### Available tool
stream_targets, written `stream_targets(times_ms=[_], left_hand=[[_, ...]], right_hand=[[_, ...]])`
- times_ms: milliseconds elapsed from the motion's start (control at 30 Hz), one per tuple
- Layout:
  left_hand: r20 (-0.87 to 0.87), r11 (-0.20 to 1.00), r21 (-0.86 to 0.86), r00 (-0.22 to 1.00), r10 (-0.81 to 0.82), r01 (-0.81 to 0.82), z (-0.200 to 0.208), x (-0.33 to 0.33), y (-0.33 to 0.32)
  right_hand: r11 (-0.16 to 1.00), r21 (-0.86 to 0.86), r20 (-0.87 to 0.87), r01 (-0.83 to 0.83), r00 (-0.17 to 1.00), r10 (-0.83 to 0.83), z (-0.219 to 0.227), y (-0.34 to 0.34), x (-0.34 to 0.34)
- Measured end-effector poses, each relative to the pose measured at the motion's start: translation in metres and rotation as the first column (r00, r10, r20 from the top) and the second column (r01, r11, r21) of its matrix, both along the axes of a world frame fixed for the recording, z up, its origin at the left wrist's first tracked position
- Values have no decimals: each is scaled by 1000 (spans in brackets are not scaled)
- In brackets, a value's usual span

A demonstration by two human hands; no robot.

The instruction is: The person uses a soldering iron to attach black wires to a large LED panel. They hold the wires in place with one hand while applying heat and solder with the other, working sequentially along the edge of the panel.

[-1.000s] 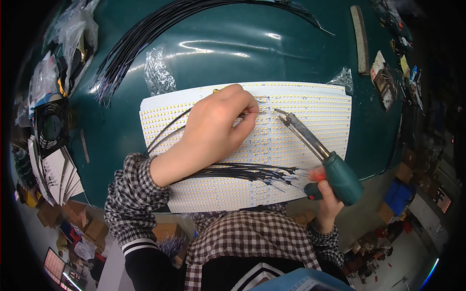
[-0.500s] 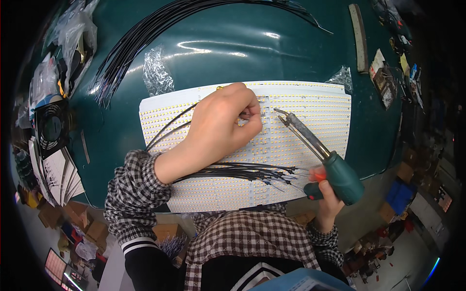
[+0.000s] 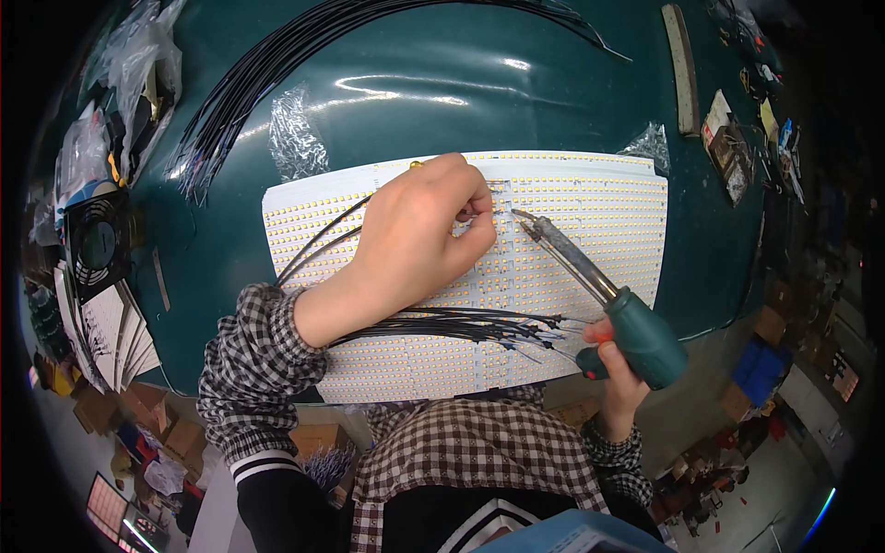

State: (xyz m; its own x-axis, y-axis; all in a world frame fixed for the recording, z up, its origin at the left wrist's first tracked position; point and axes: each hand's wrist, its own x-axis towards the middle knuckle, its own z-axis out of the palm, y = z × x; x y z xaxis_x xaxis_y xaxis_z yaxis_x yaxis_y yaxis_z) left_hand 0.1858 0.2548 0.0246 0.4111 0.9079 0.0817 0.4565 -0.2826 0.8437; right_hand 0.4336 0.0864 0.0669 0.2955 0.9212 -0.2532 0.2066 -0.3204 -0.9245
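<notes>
White LED strip boards (image 3: pixel 590 253) with rows of small yellow chips lie stacked before me. My left hand (image 3: pixel 410 221) rests over their upper middle, thumb and fingers pinched on a thin black wire (image 3: pixel 324 234) that runs in from the left. The wire's tip is hidden by the fingers. A green-handled soldering gun (image 3: pixel 650 336) sits in my right hand (image 3: pixel 622 380), with fingers around its trigger grip. Its metal tip points up and left at the boards, just right of my left fingertips. Several black wires with stripped ends (image 3: pixel 442 326) lie across the boards below my left wrist.
A long bundle of black wires (image 3: pixel 277 57) curves over the green table (image 3: pixel 415 120) at the back. Clear plastic film (image 3: pixel 297 138) lies behind the boards. At left are a black fan (image 3: pixel 97 241) and plastic bags (image 3: pixel 143 64); at right, a worn bar (image 3: pixel 682 74).
The soldering gun has moved slightly left, bringing its tip closer to my left fingertips. My left hand has barely shifted and keeps its pinch.
</notes>
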Motion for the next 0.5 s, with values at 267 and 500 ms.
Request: stream_targets(times_ms=[267,500], left_hand=[[-21,1000,1,1000,-7,7,1,-1,0],[-21,1000,19,1000,-7,8,0,0,0]], right_hand=[[999,-10,55,-42,998,43,2,3,-1],[999,-18,66,-46,997,47,3,6,-1]])
